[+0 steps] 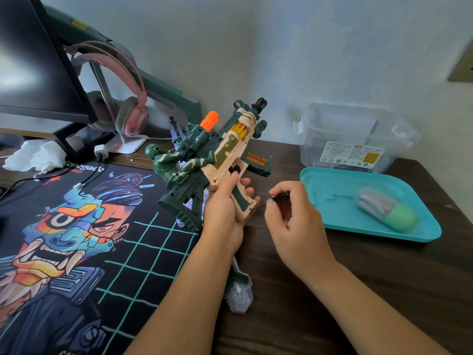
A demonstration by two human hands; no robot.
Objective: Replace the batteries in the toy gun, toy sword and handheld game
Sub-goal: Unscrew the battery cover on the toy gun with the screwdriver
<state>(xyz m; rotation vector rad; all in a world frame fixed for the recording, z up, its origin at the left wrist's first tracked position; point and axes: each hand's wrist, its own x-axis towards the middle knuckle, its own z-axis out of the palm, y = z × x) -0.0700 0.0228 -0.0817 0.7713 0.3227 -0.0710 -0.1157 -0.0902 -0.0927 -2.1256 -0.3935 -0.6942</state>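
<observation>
Left hand (225,213), nearest with its forearm, was curled round the pistol grip of the gun (222,155) and held it raised above the desk (320,303), muzzle toward the wall. Right hand (294,221) pinched a black screwdriver (280,197), its tip at the grip's base. Sword (239,293) lay on the desk under the left forearm, partly hidden. To the right, a teal tray (332,190) held a capsule case (386,210), with a clear box (345,124) behind. Printed mat (143,239) to the left.

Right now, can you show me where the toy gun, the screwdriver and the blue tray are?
toy gun (216,172): head view, on its cream-coloured body.
screwdriver (281,196): head view, on its black handle.
blue tray (330,201): head view, on its bare floor.
</observation>
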